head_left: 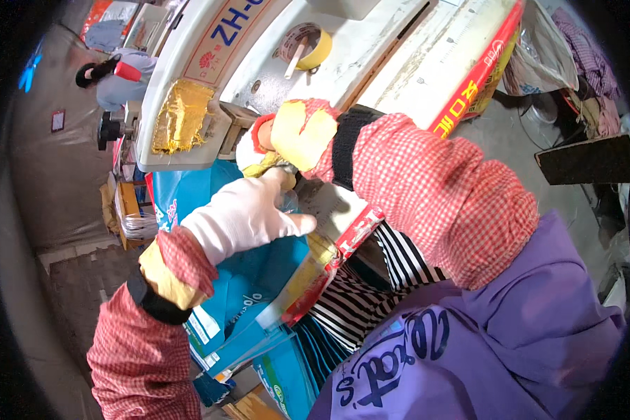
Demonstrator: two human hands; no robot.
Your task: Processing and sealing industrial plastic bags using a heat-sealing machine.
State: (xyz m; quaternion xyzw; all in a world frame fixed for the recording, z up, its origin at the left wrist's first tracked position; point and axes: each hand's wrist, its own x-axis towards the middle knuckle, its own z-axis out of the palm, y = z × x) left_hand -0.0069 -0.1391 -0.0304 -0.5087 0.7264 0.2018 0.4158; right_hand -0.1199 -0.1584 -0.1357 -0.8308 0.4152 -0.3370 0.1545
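Observation:
My left hand [241,220], in a white glove, reaches up to the front end of a white machine [182,112]. Its thumb stands apart from the fingers, whose tips meet a small metal and yellowish part [285,176] that I cannot make out. Just above it, my right hand [262,143] is bent inward with curled fingers beside the machine's metal block [235,129]. Yellow patches and a reddish band cover part of that glove. The right sleeve and wrist hide most of those fingers and whatever they grip.
A yellow tape roll [318,50] with a small stick lies on the machine bed. Blue plastic sheeting [252,273] hangs below my hands, near black-and-white striped cloth [336,304]. A clear bag [539,56] stands at right. Another person [122,80] is at far left.

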